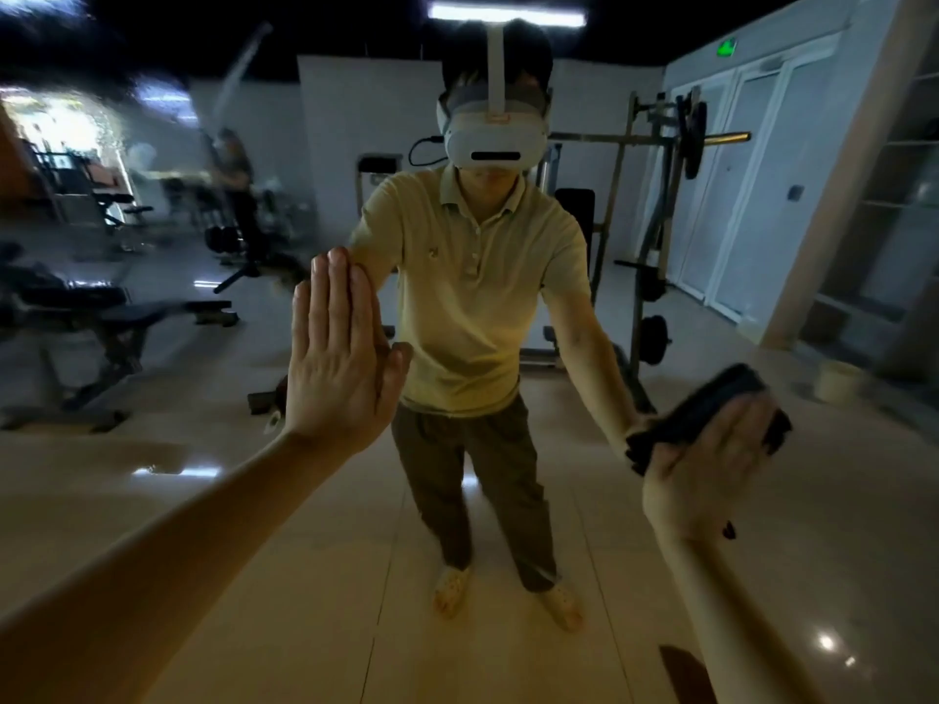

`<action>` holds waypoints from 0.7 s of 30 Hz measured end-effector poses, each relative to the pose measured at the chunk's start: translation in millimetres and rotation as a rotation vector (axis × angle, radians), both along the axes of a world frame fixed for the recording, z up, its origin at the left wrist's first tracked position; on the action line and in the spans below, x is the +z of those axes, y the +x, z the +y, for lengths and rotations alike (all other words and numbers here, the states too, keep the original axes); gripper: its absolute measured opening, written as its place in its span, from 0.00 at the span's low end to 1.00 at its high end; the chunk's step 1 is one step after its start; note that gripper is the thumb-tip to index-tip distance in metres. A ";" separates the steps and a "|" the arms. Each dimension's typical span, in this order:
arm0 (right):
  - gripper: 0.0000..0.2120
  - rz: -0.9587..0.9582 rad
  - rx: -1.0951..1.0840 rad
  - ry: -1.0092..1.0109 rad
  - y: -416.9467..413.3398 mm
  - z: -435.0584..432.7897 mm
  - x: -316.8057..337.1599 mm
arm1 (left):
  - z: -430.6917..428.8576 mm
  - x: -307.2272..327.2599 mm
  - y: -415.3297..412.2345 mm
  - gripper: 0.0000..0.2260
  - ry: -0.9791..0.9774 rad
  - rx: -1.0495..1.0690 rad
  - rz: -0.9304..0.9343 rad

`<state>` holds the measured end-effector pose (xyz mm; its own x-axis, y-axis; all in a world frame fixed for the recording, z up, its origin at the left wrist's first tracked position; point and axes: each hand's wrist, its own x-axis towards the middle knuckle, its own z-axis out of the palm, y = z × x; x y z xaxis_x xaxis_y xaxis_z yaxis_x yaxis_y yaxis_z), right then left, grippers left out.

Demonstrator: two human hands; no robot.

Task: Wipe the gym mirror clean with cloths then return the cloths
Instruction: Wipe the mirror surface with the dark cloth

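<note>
Right in front of the person is the big mirror (508, 663), and both bare arms reach out to it. The left hand (340, 358) is flat on the glass, with its fingers straight and close together, and it holds nothing. It meets its own copy in the glass, so that copy is mostly hidden behind it. The right hand (711, 464) is lower, near the right edge. It presses a dark cloth (711, 403) against the mirror. Its fingers look mostly straight and lie over the cloth, but they are blurry, so it is hard to see each one. The hand covers much of the cloth. Some of it sticks out above the fingers and beside the thumb, and a tiny dark bit peeks out by the wrist. The glass shows the person with a white headset (495, 139) and a yellow shirt (467, 297). It also shows a shiny tiled floor (315, 576), a weight bench (127, 317) on the left, a weight rack (655, 221) on the right and a pale bucket (838, 381). The top left of the mirror is smeary and foggy (76, 119), so the gym things there are hard to make out. A dark shape at the bottom right (686, 673) is cut off, and I cannot tell what it is.
</note>
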<state>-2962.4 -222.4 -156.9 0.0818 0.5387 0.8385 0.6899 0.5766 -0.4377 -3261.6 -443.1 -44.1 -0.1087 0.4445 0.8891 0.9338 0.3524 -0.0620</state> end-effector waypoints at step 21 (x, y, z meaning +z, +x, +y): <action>0.35 -0.384 0.265 0.114 -5.9 -42.3 -130.4 | -19.2 -132.2 25.3 0.50 -0.260 0.043 -0.144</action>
